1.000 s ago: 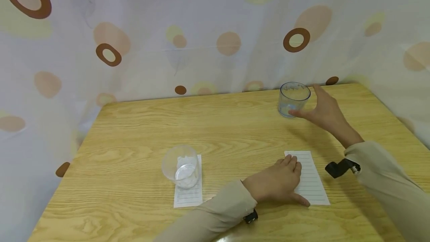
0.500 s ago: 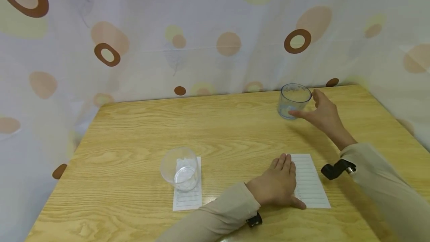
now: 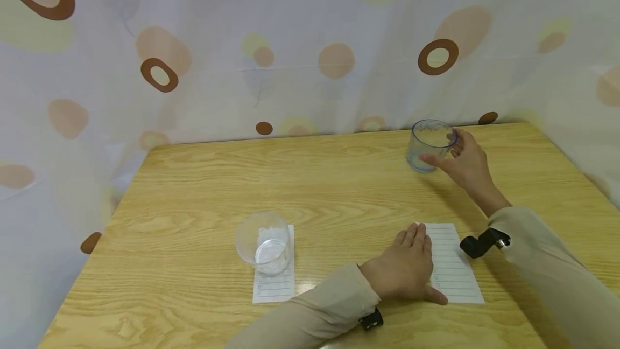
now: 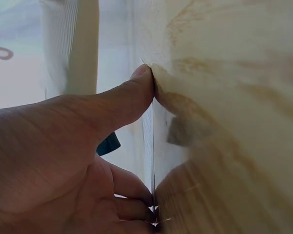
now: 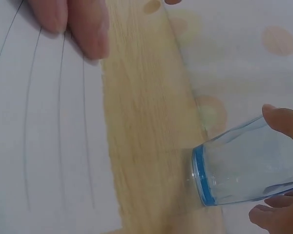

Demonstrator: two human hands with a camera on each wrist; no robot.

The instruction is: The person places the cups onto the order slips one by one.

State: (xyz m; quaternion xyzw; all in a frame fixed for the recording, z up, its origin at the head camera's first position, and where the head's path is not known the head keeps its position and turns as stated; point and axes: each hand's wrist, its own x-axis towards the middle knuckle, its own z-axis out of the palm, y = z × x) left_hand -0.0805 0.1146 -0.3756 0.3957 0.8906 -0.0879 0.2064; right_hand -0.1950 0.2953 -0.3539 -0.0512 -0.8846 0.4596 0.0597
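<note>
My right hand (image 3: 469,167) grips a clear plastic cup (image 3: 427,151) with a blue rim at the back right of the table. Its thumb lies on the near side and its fingers wrap the right side. In the right wrist view, thumb and fingertips bracket the cup (image 5: 249,168), whose blue-banded base faces the table. My left hand (image 3: 404,269) rests palm down on the left part of a lined sheet of paper (image 3: 452,265), with fingers straight and thumb spread. Up close in the left wrist view, the thumb and fingertips of that hand (image 4: 63,139) press against the surface.
A second clear cup (image 3: 244,238) stands on another lined sheet (image 3: 273,292) on the left of the wooden table (image 3: 194,187). Behind the table hangs a white curtain (image 3: 290,26) with brown and peach circles. Dark wrist cameras (image 3: 477,245) protrude below the sleeves.
My right fingers have come in from beside the cup to wrap its right side. The left hand has slid slightly left on the paper, baring more of it. The head view has shifted slightly.
</note>
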